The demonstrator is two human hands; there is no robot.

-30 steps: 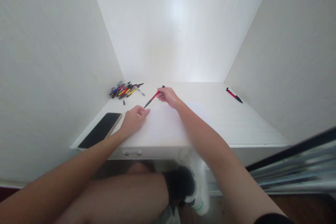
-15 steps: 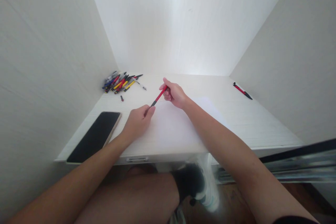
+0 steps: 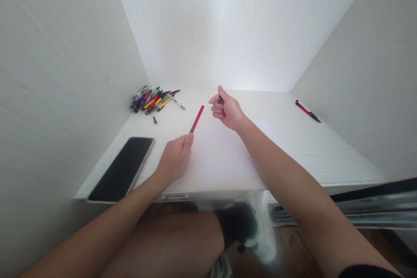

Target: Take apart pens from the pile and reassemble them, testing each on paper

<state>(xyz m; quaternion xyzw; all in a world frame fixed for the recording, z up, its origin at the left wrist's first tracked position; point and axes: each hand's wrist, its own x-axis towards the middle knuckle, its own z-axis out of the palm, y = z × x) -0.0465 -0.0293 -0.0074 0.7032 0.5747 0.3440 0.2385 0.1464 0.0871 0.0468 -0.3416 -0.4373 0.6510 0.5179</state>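
Observation:
My left hand (image 3: 176,156) is closed round the lower end of a red pen (image 3: 197,119), whose red barrel sticks up and tilts away to the right. My right hand (image 3: 229,108) is raised a little to the right of the pen, apart from it. Its fingers are curled with the thumb up, pinching a small dark piece (image 3: 220,100) that looks like a pen's end part, mostly hidden. Beneath the hands lies a white sheet of paper (image 3: 224,160).
A pile of pens (image 3: 153,100) lies at the back left, with a small dark piece (image 3: 154,120) in front. A black-screened phone (image 3: 122,169) lies at the left front. Pens (image 3: 308,111) lie by the right wall. The white desk (image 3: 325,156) has walls on three sides.
My right hand has come off the pen's upper end and moved up and right with a small dark piece. The pen, still in my left hand, now stands steeper.

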